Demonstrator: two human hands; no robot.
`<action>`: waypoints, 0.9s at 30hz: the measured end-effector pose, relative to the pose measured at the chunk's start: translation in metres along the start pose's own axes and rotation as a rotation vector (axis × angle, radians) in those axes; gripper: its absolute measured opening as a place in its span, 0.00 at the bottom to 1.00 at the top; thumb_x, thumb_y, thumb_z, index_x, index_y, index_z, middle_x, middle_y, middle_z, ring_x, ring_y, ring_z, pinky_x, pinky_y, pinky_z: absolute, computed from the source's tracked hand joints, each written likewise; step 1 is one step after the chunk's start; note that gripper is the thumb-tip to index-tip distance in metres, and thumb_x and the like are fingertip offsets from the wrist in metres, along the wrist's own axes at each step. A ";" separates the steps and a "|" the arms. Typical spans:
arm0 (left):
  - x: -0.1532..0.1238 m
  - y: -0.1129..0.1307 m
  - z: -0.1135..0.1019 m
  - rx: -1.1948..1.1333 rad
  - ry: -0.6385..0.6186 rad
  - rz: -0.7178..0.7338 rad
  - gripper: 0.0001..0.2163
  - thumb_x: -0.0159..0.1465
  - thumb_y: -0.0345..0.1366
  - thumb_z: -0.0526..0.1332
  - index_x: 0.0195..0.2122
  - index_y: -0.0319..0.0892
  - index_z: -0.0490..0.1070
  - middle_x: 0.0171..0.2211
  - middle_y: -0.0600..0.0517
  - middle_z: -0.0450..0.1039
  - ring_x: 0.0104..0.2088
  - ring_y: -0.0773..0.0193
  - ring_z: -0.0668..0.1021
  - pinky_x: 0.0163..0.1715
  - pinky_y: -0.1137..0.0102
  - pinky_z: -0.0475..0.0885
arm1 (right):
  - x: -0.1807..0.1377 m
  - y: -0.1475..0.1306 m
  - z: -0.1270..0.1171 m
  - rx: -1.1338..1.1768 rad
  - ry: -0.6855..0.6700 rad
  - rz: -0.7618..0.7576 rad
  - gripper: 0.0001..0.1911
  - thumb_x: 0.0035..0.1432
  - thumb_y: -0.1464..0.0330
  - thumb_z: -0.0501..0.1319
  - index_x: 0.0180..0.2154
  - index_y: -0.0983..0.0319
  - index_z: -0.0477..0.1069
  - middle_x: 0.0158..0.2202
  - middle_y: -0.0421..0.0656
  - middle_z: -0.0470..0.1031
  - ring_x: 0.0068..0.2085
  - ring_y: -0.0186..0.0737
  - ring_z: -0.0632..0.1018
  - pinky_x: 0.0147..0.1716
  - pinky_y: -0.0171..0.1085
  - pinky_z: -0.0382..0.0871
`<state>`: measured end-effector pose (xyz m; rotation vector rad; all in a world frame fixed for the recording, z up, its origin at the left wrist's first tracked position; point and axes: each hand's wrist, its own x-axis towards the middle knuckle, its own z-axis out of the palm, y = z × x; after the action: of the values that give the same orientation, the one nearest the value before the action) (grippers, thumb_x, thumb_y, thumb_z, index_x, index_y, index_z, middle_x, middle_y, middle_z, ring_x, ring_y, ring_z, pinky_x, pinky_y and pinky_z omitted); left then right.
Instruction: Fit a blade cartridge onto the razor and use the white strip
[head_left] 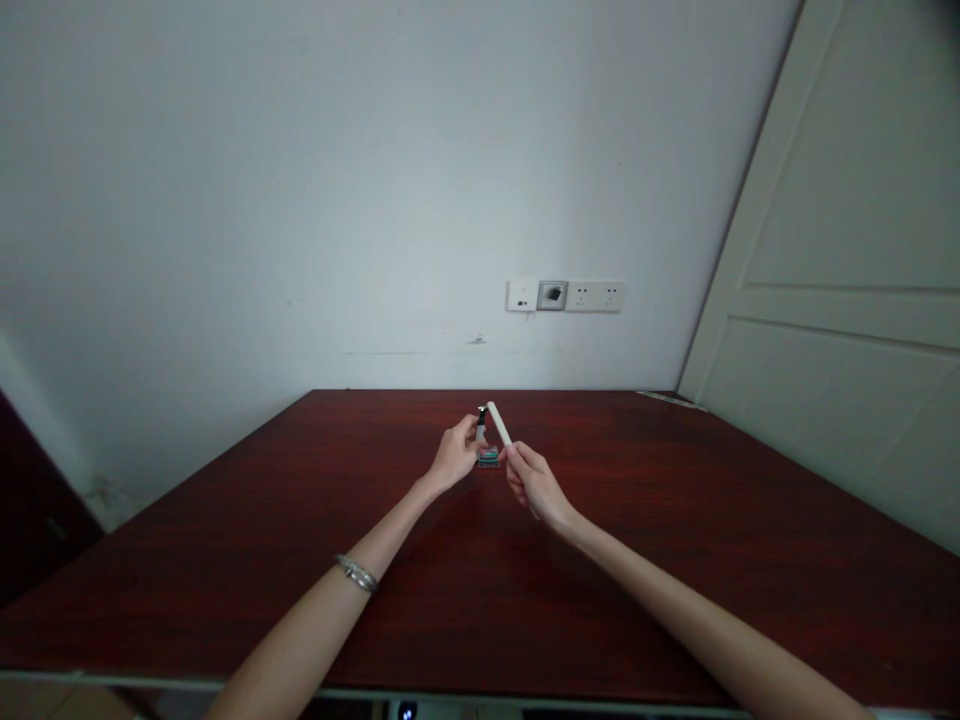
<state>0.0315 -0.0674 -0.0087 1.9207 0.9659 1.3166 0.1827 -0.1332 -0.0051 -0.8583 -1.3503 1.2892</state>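
Near the middle of the table, my left hand (456, 453) pinches a small upright object (481, 424) with a black upper part, a pale lower part and a bright top. It is too small to tell its kind. My right hand (534, 478) is closed around the lower end of a slim white stick (499, 423). The stick slants up to the left, its tip close to the upright object's top; I cannot tell whether they touch. Below them, between my hands, sits a small clear case (489, 457) with teal and pink parts. My fingers partly hide the upright object.
The dark red wooden table (300, 560) reaches back to a pale wall (337, 200). A row of sockets (596, 296) is set in the wall above its back edge. A white panelled door (847, 260) stands along the right side. A silver bracelet (357, 574) circles my left wrist.
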 end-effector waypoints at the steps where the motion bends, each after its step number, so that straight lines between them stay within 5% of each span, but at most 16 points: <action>1: 0.000 -0.001 0.000 -0.003 -0.004 -0.004 0.09 0.55 0.26 0.56 0.37 0.40 0.64 0.31 0.52 0.72 0.31 0.67 0.75 0.34 0.71 0.71 | -0.002 0.003 0.002 0.014 0.008 0.006 0.19 0.51 0.50 0.54 0.30 0.60 0.60 0.16 0.29 0.51 0.14 0.23 0.51 0.10 0.25 0.43; 27: 0.003 0.003 -0.001 -0.088 -0.018 0.006 0.09 0.54 0.26 0.57 0.37 0.38 0.64 0.28 0.53 0.71 0.27 0.69 0.75 0.28 0.74 0.72 | -0.004 0.006 0.019 0.212 0.052 -0.009 0.21 0.47 0.49 0.59 0.28 0.60 0.58 0.15 0.28 0.49 0.13 0.22 0.49 0.10 0.25 0.38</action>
<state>0.0317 -0.0669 -0.0044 1.8673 0.8793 1.3214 0.1641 -0.1409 -0.0093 -0.7329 -1.1516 1.3660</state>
